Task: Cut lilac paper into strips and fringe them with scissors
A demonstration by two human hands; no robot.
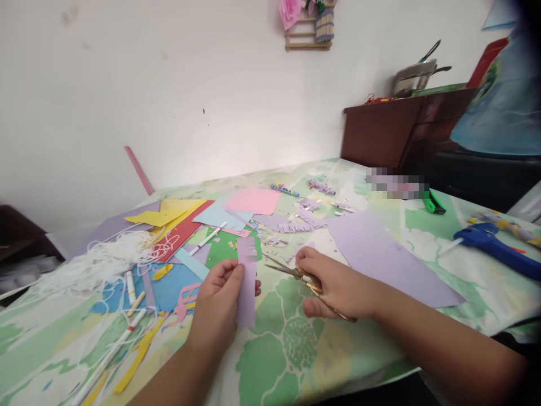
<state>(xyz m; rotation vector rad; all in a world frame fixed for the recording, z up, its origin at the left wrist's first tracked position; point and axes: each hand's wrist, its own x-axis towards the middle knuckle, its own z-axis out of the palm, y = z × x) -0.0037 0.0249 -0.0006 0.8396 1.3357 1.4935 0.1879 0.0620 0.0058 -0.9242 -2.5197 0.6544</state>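
Observation:
My left hand (222, 299) pinches a strip of purple paper (246, 299) upright between thumb and fingers. Short cuts run into the right edge of the strip near its top, making a fringe. In my right hand (333, 282) is a pair of scissors (298, 273) with gold handles. Their blades are parted and point left at the strip, a small gap away from it. Beyond my right hand lies a large sheet of purple paper (380, 259). Fringed purple scraps (296, 225) are on the table past the strip.
White string (114, 259) lies tangled at the left, over coloured paper sheets and markers (131, 287). A blue glue gun (499, 248) and a green cutter (434, 202) lie at the right. Behind them stands a brown cabinet (380, 129) with a pot (414, 78).

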